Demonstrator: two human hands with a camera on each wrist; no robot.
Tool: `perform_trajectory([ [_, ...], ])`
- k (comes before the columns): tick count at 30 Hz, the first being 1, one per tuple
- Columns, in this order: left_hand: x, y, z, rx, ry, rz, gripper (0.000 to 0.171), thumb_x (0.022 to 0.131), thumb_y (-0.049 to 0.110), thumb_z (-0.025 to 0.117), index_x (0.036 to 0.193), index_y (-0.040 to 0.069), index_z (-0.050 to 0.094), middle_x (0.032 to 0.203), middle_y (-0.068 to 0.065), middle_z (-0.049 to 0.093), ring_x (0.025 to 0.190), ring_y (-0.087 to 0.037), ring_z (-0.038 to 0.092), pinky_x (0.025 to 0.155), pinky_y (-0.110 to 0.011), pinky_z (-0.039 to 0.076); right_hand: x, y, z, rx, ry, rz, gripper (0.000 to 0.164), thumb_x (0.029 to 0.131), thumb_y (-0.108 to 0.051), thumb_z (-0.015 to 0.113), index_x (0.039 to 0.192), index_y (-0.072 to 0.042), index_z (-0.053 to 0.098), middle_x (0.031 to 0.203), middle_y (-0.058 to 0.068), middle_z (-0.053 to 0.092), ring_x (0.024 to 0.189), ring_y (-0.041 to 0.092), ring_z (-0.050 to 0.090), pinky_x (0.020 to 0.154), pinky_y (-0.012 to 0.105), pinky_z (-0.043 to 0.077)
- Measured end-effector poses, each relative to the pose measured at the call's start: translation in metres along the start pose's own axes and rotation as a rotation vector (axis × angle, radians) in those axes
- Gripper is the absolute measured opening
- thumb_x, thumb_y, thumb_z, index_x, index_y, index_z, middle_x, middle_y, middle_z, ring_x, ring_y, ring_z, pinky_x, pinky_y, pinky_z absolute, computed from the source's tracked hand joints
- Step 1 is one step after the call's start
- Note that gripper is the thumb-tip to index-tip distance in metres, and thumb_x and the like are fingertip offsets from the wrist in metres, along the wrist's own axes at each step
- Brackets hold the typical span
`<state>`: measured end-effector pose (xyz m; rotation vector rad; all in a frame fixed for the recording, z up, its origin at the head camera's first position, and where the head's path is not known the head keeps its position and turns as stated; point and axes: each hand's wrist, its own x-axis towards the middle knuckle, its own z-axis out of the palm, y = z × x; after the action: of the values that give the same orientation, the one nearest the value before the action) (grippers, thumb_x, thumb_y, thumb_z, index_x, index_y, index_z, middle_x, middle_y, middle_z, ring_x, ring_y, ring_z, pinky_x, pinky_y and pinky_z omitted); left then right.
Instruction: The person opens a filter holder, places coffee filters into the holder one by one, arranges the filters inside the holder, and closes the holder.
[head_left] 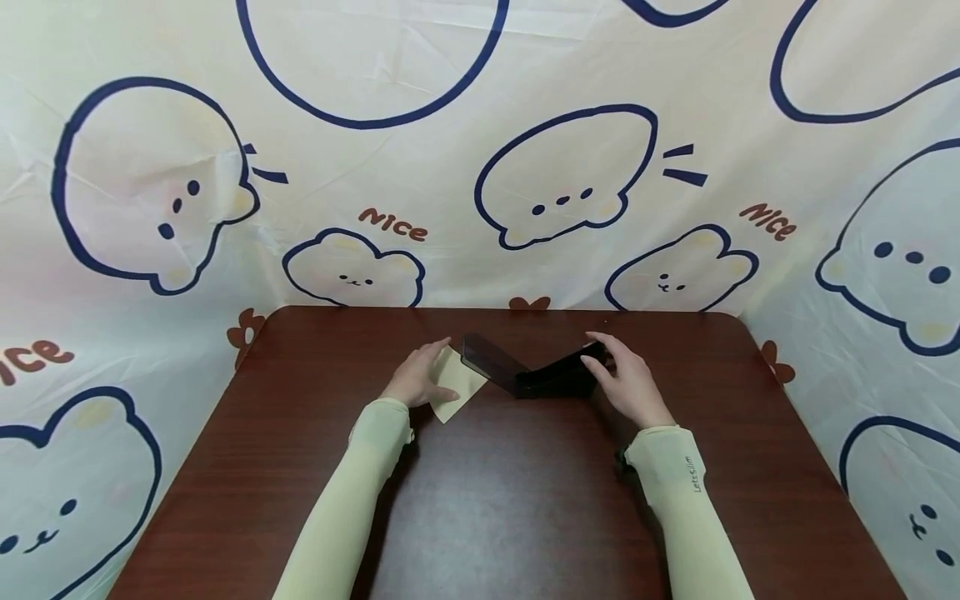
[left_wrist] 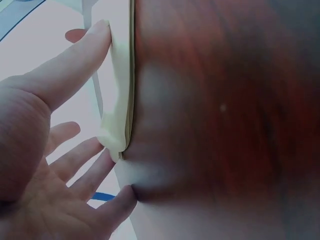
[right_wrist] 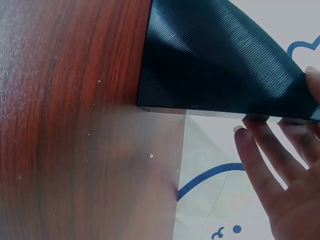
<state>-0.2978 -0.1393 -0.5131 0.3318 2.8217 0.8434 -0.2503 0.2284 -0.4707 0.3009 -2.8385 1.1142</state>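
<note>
The black case (head_left: 558, 383) stretches sideways on the table (head_left: 510, 508), gripped at its right end by the right hand (head_left: 632, 385), its raised flap (head_left: 491, 358) leaning left towards the paper (head_left: 463, 386), which the left hand (head_left: 414, 379) pinches, although whether flap and paper touch is not quite clear.

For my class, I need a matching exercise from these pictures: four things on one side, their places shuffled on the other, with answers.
Things
1. flat pale yellow layered paper
2. opened black ribbed case
3. dark reddish-brown wood-grain table
4. whitish cloth with blue cartoon outlines

Places
A. behind the table
B. in the right hand
C. under both hands
D. in the left hand

Pairs: 1-D, 2-B, 3-C, 4-A
</note>
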Motion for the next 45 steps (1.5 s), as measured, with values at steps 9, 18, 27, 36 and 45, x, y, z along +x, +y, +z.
perform_trajectory([
  [9,-0.0015,-0.0003,0.0025,-0.052,0.041,0.018,0.107,0.063,0.023,0.091,0.15,0.017,0.03,0.144,-0.013,0.039,0.128,-0.032,0.041,0.102,-0.05,0.039,-0.0009,-0.0002,0.0008,0.004,-0.01,0.003,0.055,0.096,-0.047,0.05,0.145,-0.025,0.04,0.146,0.005,0.043,0.114,0.03,0.054,0.093,0.053,0.045],
  [18,-0.0022,-0.0006,0.0028,-0.073,0.042,-0.01,0.11,0.063,0.026,0.091,0.151,0.018,0.027,0.148,-0.015,0.037,0.133,-0.035,0.037,0.104,-0.052,0.036,0.0005,0.0013,0.0002,0.001,0.008,0.011,0.052,0.096,-0.047,0.051,0.144,-0.028,0.04,0.145,0.003,0.044,0.112,0.029,0.055,0.091,0.052,0.046],
  [27,-0.0016,-0.0013,0.0039,-0.113,0.05,-0.062,0.11,0.061,0.025,0.092,0.149,0.017,0.027,0.145,-0.014,0.041,0.129,-0.032,0.041,0.104,-0.048,0.038,-0.0005,0.0008,-0.0002,0.0,-0.005,0.009,0.054,0.096,-0.048,0.05,0.145,-0.027,0.039,0.146,0.004,0.043,0.114,0.03,0.055,0.092,0.053,0.045],
  [36,-0.0016,-0.0031,0.001,-0.131,0.066,-0.082,0.08,0.071,0.024,0.086,0.136,0.01,0.042,0.116,-0.013,0.057,0.102,-0.028,0.054,0.086,-0.042,0.047,0.0008,0.0009,-0.0003,-0.004,0.001,0.001,0.055,0.095,-0.051,0.049,0.145,-0.029,0.039,0.144,0.005,0.045,0.111,0.028,0.056,0.09,0.051,0.047],
  [45,-0.0032,-0.0074,-0.0038,-0.109,0.072,-0.065,0.029,0.094,0.015,0.059,0.121,0.004,0.052,0.107,-0.016,0.062,0.087,-0.025,0.059,0.072,-0.037,0.05,0.0002,0.0008,0.0002,-0.012,-0.002,0.007,0.055,0.096,-0.051,0.049,0.145,-0.03,0.039,0.145,0.004,0.044,0.11,0.027,0.056,0.089,0.05,0.047],
])
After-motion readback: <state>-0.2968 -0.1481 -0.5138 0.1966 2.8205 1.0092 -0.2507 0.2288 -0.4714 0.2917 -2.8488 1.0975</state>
